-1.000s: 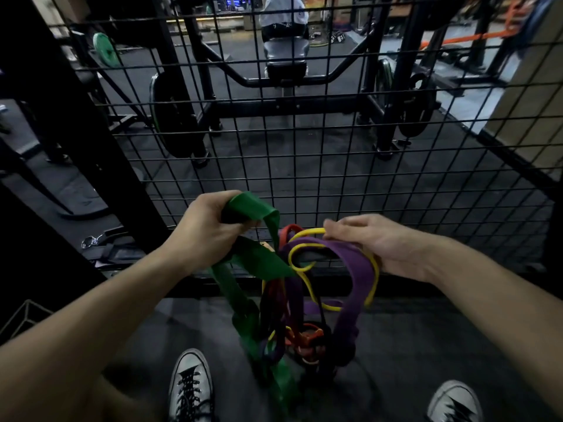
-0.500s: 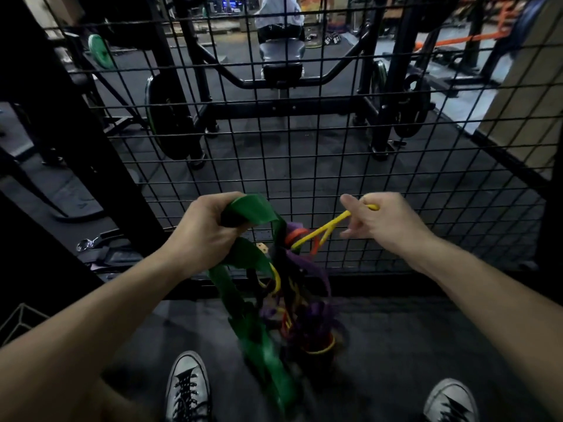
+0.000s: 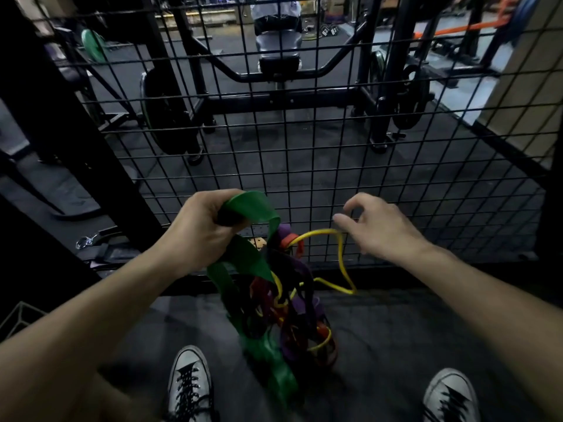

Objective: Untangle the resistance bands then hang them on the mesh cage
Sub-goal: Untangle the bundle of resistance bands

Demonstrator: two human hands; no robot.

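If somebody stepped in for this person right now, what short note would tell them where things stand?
Left hand: grips the top of the green band, holding up the whole tangle of bands.
Right hand: open, fingers loosely curled just above the yellow band, whose loop sticks out to the right; whether it touches is unclear.
Mesh cage: directly ahead, no band hung on it.
Done: nothing freed yet.
Left: separate the green, yellow, purple, orange and dark bands, then hang each on the mesh.

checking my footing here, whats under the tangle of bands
Below the hanging tangle of bands, held by the left hand, lies dark floor, with two sneakers either side. The floor directly behind the bundle is covered, so anything there cannot be seen.
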